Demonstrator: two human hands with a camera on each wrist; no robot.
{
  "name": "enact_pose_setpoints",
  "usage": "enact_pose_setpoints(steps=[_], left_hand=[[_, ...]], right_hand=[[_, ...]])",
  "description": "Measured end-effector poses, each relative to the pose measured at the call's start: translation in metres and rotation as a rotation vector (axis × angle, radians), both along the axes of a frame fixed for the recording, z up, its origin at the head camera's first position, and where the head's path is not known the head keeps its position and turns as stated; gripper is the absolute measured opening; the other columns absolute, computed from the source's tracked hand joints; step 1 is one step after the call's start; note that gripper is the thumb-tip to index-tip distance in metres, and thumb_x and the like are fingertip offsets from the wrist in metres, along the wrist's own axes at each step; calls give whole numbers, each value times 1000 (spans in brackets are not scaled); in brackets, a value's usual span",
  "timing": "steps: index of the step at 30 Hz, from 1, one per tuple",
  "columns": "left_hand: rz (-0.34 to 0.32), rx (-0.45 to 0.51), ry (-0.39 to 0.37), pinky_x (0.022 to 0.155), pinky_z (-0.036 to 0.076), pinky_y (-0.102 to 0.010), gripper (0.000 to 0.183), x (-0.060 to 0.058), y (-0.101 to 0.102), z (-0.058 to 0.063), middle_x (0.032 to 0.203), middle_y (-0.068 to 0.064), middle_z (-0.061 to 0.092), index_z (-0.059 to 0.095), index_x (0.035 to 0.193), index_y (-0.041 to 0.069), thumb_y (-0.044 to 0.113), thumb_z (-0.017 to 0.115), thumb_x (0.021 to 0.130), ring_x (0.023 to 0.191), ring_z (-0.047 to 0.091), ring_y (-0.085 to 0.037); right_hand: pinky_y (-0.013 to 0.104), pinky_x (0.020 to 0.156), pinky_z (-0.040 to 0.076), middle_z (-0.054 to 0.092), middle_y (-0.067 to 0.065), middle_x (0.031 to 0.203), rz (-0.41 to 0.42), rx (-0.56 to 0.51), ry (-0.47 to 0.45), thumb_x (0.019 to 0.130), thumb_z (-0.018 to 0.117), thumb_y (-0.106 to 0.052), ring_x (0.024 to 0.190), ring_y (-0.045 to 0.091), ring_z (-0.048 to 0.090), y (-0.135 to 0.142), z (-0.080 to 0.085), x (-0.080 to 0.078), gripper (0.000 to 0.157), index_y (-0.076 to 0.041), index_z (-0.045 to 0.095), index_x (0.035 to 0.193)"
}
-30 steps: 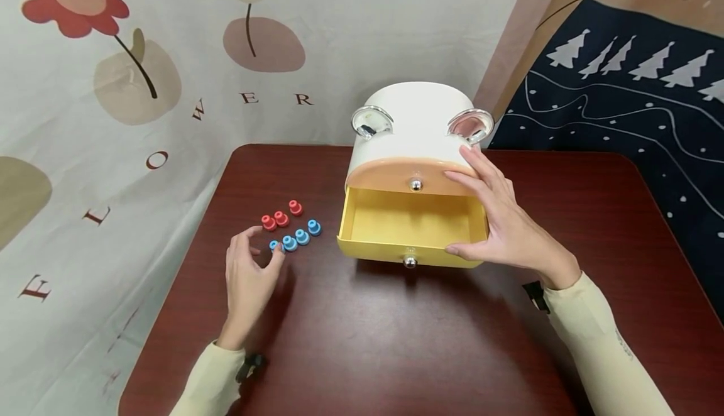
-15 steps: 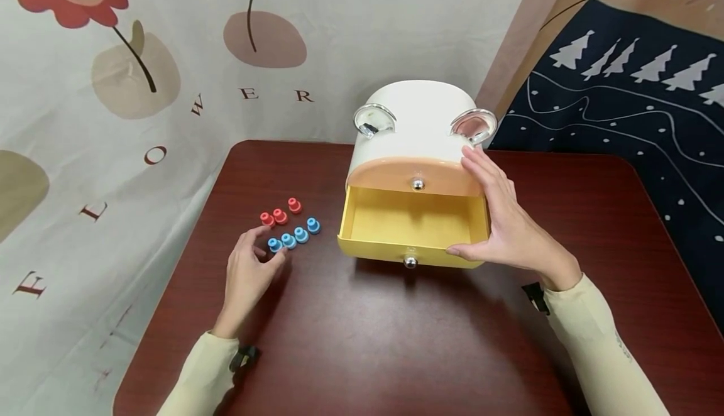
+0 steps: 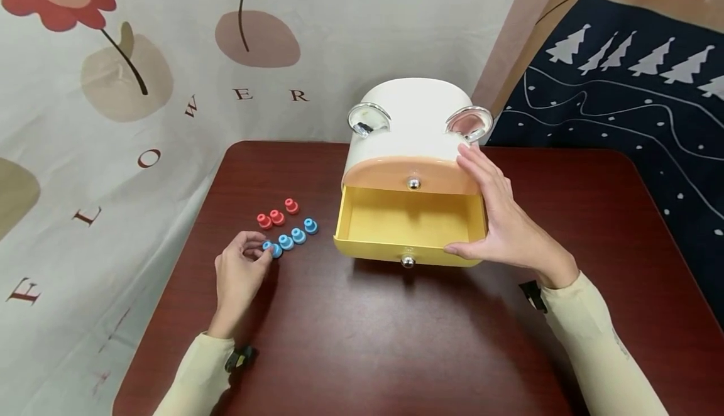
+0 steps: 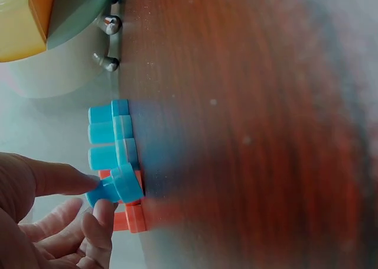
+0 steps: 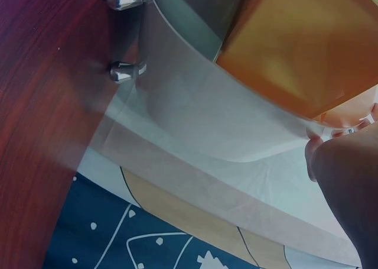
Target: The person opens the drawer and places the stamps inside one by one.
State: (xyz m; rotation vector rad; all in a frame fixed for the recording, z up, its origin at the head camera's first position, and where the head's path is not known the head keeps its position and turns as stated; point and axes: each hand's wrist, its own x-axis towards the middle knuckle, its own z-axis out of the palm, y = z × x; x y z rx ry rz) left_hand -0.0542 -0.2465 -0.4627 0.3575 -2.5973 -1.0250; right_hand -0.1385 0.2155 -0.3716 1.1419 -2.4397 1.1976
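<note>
My left hand (image 3: pixel 240 278) pinches the nearest blue peg (image 4: pixel 121 186) between thumb and fingers. In the left wrist view that stepped, round peg leans out of line with the other blue pegs (image 4: pixel 103 132), which stand upright in a row. Behind them, three red pegs (image 3: pixel 277 217) stand on the table. My right hand (image 3: pixel 503 227) lies along the right side of the white cabinet (image 3: pixel 415 111), fingers extended near the orange upper drawer (image 3: pixel 384 176). Its thumb touches the rim of the pulled-out yellow drawer (image 3: pixel 373 251), whose inside is bare.
The dark red table (image 3: pixel 362 340) extends in front of the cabinet. Two shiny ear-shaped pieces (image 3: pixel 369 119) stick out of the cabinet's top. Behind hang a pale printed cloth (image 3: pixel 339 39) and a navy cloth (image 3: pixel 622 108) with white trees.
My left hand has closed its thumb and fingers onto the nearest blue peg, which it was only reaching around before. My right hand stays at the cabinet, its upper fingers shifted slightly.
</note>
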Motion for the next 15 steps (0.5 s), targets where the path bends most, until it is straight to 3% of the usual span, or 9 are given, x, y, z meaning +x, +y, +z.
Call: enact_pose_setpoints(steps=[7, 15], left_hand=[[15, -20, 33, 59, 41, -14, 11, 8, 1, 5, 76, -6, 75, 80, 95, 3, 6, 89, 90, 65, 68, -15], [26, -15, 185, 58, 41, -13, 12, 12, 10, 21, 72, -4, 73, 82, 94, 3, 8, 92, 89, 61, 59, 3]], right_hand=[[71, 120, 16, 19, 10, 179, 2, 6, 13, 67, 101, -39, 164, 39, 8, -1, 0, -1, 131, -8, 26, 170], [73, 118, 17, 19, 10, 179, -4, 1, 19, 65, 102, -37, 165, 39, 9, 0, -1, -1, 132, -8, 27, 170]])
